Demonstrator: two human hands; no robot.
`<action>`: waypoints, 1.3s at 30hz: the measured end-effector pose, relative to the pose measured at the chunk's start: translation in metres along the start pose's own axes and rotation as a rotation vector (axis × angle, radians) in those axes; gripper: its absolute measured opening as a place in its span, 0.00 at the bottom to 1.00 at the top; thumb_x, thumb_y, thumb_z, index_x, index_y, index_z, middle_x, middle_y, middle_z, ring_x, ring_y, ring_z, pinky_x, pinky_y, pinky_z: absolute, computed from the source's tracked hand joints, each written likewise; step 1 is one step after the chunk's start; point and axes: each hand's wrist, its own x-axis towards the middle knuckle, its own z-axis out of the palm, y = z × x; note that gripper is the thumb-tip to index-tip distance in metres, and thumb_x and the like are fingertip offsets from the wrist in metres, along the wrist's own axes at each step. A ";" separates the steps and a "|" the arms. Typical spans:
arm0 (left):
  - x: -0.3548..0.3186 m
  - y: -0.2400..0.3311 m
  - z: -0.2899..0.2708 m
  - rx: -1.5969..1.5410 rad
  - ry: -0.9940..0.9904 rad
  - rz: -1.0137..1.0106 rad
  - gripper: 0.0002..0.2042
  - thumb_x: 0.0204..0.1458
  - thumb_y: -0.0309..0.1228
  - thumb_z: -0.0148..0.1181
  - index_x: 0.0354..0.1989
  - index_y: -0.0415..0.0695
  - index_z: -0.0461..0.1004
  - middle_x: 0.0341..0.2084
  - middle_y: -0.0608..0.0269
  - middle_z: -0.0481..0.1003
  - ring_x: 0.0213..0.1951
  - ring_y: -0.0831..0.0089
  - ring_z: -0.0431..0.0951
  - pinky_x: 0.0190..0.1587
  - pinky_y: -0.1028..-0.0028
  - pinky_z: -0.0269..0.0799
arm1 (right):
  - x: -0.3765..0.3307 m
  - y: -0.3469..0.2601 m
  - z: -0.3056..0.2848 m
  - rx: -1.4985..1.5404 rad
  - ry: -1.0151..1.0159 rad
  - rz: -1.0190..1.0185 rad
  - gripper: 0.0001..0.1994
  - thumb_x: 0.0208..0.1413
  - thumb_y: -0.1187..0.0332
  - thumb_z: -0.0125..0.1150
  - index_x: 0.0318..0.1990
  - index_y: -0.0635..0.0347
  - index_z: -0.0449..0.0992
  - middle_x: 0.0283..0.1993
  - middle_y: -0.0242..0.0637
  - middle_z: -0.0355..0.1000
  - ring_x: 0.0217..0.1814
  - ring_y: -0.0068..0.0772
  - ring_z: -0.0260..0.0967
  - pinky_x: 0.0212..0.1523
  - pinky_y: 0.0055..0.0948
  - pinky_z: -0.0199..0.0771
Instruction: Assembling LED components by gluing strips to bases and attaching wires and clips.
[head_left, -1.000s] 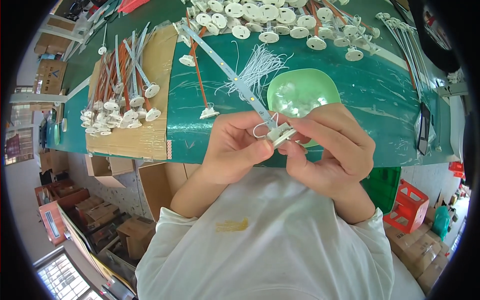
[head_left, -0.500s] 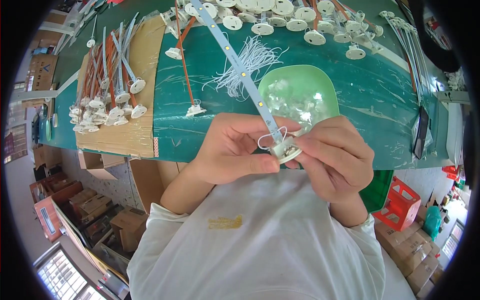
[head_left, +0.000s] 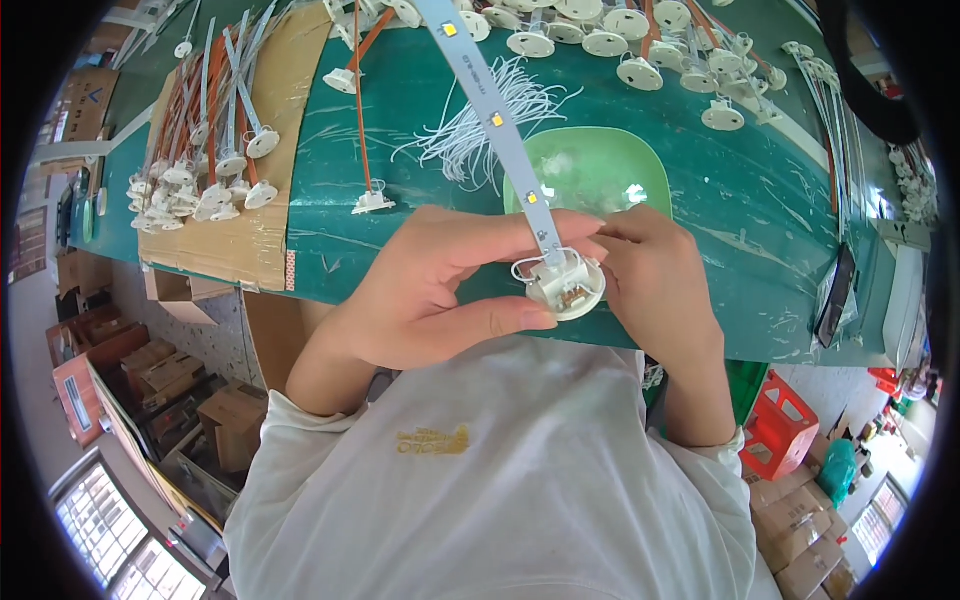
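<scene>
My left hand (head_left: pixel 425 290) grips a round white end cap (head_left: pixel 568 290) between thumb and fingers. A narrow LED strip (head_left: pixel 497 120) with yellow chips stands out of the cap, tilting up and left. Thin white wire loops round the strip's foot, and small metal contacts show inside the cap. Just right of the cap is my right hand (head_left: pixel 660 265), its fingers curled at the near edge of a light green bowl (head_left: pixel 640 165). Those fingertips are partly hidden, so anything in them cannot be made out. Small clear pieces lie in the bowl.
Loose white wires (head_left: pixel 470 140) lie behind the bowl on the green table (head_left: pixel 740 270). At left, a cardboard sheet (head_left: pixel 265 200) bears several strips with white caps. More capped strips (head_left: pixel 640 72) crowd the back. A single capped piece (head_left: pixel 373 202) stands left of the wires.
My right hand has left the cap's face and shifted up toward the bowl's near edge. The left hand still holds the cap, now turned so its inside shows more.
</scene>
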 end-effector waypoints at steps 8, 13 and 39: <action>0.003 -0.009 0.003 -0.053 0.004 0.025 0.25 0.48 0.18 0.60 0.57 0.27 0.65 0.51 0.44 0.73 0.54 0.49 0.74 0.56 0.61 0.70 | -0.005 0.003 -0.002 0.216 0.222 -0.006 0.11 0.42 0.81 0.61 0.36 0.62 0.78 0.32 0.41 0.75 0.32 0.40 0.73 0.33 0.32 0.73; 0.013 -0.023 0.015 -0.245 0.212 0.116 0.25 0.56 0.23 0.55 0.62 0.30 0.60 0.57 0.40 0.66 0.58 0.48 0.70 0.59 0.59 0.67 | -0.011 -0.007 0.001 0.628 0.257 0.228 0.06 0.51 0.81 0.60 0.37 0.67 0.76 0.32 0.37 0.75 0.33 0.28 0.74 0.34 0.24 0.72; 0.063 -0.033 0.033 -0.410 0.267 0.246 0.22 0.65 0.34 0.46 0.64 0.37 0.57 0.61 0.39 0.61 0.43 0.75 0.69 0.42 0.76 0.68 | -0.011 -0.016 0.014 0.726 0.580 0.307 0.02 0.53 0.80 0.62 0.34 0.67 0.77 0.29 0.33 0.76 0.25 0.17 0.69 0.25 0.17 0.69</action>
